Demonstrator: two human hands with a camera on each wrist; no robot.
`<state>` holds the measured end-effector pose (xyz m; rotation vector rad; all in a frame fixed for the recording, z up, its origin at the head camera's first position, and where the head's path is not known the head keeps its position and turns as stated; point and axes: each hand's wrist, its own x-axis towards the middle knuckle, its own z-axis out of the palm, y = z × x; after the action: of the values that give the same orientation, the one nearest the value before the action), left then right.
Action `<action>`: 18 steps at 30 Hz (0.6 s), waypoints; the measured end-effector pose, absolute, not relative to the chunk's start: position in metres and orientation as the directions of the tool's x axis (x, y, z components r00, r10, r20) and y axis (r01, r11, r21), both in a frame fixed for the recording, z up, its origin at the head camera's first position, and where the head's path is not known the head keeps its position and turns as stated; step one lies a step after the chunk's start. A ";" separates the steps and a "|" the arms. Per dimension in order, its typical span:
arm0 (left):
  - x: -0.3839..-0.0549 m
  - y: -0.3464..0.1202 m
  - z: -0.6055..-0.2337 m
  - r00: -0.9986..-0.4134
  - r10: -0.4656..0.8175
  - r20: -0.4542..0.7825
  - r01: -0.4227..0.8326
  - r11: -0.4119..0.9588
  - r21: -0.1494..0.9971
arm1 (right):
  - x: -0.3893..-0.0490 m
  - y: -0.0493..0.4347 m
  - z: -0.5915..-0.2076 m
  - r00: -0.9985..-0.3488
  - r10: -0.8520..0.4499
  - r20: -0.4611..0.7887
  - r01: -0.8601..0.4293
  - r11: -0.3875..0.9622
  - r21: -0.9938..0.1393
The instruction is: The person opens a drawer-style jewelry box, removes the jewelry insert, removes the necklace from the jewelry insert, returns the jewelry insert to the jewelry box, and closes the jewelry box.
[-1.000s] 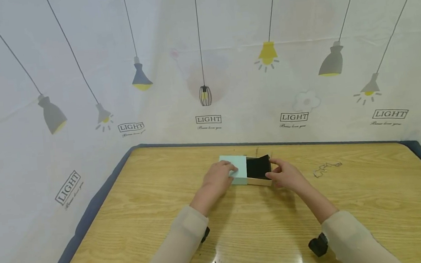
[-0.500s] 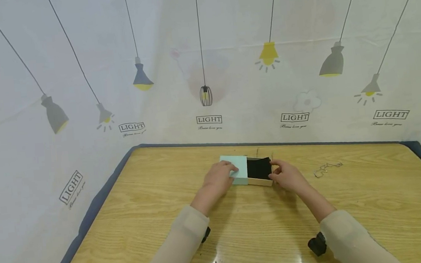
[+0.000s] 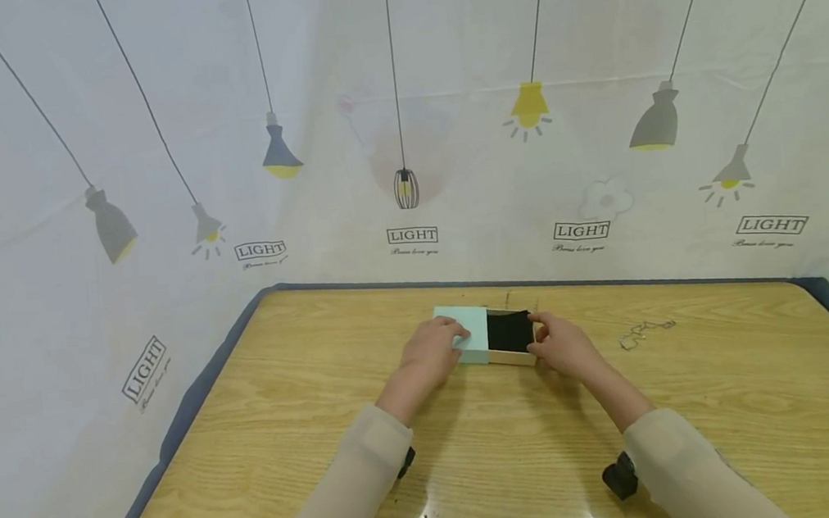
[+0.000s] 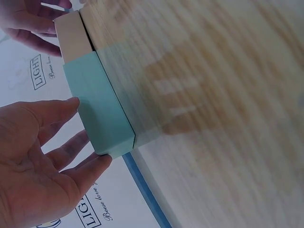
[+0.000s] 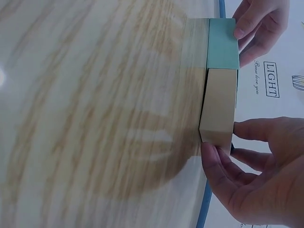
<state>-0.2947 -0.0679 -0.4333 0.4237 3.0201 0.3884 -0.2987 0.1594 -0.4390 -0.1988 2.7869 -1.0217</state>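
Observation:
A small slide-out box lies near the back of the table, its mint-green sleeve (image 3: 473, 321) to the left and its beige drawer (image 5: 221, 102) pulled partway out to the right. Black padding (image 3: 508, 333) fills much of the drawer's exposed part. My left hand (image 3: 430, 348) holds the sleeve, thumb on the long front side and other fingertips at the left end, as the left wrist view shows. With its fingertips, my right hand (image 3: 564, 346) grips the drawer's right end at the top edge and end face. The drawer's inside under the padding is hidden.
A thin silvery chain (image 3: 643, 333) lies loosely on the wooden table (image 3: 490, 450), right of my right hand. Behind the table hangs a pale wall cloth (image 3: 469, 205) printed with lamps. Dark blue edging (image 3: 357, 284) runs along the table's back.
The black padding's right end stood raised a second ago and now lies lower in the drawer. My right fingers have shifted slightly; my left hand stays on the sleeve.

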 end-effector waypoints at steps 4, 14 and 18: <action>-0.294 -0.067 -0.432 -0.961 0.274 -0.037 0.255 0.931 0.262 | -0.301 0.157 -0.438 -0.978 -0.188 -0.087 -0.091 0.770 -0.632; -0.293 -0.067 -0.431 -0.961 0.273 -0.039 0.255 0.934 0.252 | -0.310 0.155 -0.440 -0.971 -0.233 -0.055 -0.171 0.834 -0.524; -0.293 -0.066 -0.431 -0.961 0.275 -0.037 0.257 0.932 0.256 | -0.311 0.153 -0.439 -0.966 -0.253 -0.062 -0.185 0.835 -0.518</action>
<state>-0.2927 -0.0664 -0.4305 0.4157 3.0172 0.3845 -0.3105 0.1534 -0.4392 -0.3459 2.8860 -0.7958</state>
